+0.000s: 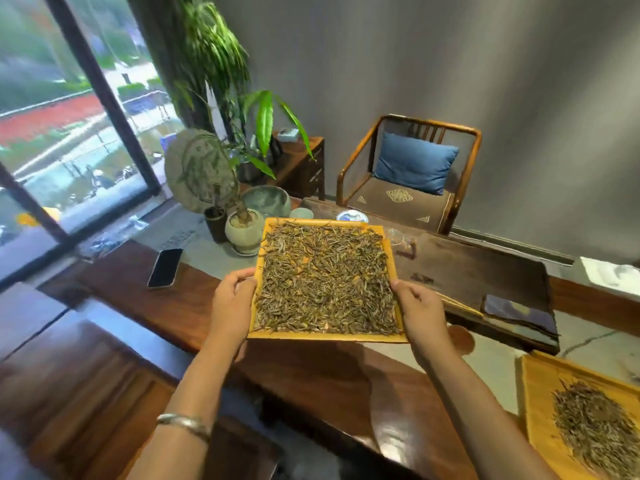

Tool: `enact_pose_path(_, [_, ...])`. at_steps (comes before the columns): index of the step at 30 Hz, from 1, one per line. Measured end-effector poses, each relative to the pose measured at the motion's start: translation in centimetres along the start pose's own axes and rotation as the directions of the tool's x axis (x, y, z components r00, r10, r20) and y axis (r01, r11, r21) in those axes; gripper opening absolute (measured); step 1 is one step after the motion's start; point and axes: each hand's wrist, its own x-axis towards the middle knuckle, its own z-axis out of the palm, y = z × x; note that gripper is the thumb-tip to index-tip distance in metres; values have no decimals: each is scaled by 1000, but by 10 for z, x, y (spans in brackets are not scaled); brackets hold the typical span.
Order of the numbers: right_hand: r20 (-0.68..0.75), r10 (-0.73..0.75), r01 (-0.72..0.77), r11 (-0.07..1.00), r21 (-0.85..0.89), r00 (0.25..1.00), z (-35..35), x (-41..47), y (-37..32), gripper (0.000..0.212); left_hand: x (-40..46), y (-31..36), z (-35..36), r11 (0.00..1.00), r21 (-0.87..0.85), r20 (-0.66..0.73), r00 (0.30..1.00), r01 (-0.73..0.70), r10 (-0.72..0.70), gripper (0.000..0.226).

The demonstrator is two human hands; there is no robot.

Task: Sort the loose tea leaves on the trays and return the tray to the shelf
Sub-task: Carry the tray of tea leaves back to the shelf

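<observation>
Both your hands hold the tray [327,338] of tea leaves [325,278] above the table [311,372]. Your left hand [230,306] grips its 9 o'clock rim, your right hand [420,313] its 3 o'clock rim (thumbs on top).

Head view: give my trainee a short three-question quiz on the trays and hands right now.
1. True or false: both hands grip the square yellow bamboo tray covered with loose tea leaves.
2. Where does the second yellow tray lie? A) at the person's right on the table B) on the wooden chair C) under the phone
3. Fill in: the black smartphone lies on the ____ side of the held tray.

Key: 1 true: left hand and right hand hold its side edges. 2 A. 3 left.
</observation>
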Motion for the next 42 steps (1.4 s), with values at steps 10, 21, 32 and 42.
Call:
enact_pose_path(10, [545, -22, 68, 995, -66, 838, 68, 6, -13, 27, -91, 4, -69, 976, -136, -412, 886, 170, -212, 26])
enact_pose_path(21, [936, -40, 207, 978, -36, 350, 138, -134, -15, 34, -308, -11, -137, 898, -380, -793, 420, 224, -440, 21])
enact_pose_path(32, [980, -37, 256, 963, 87, -193, 129, -400, -16, 41, -589, 4, -175, 873, -486, -870, -119, 45, -478, 24])
enact_pose_path(42, [820, 85, 238, 969, 64, -566, 23, -690, 11, 29, -878, 33, -162, 883, -464, -734, -525, -76, -431, 33])
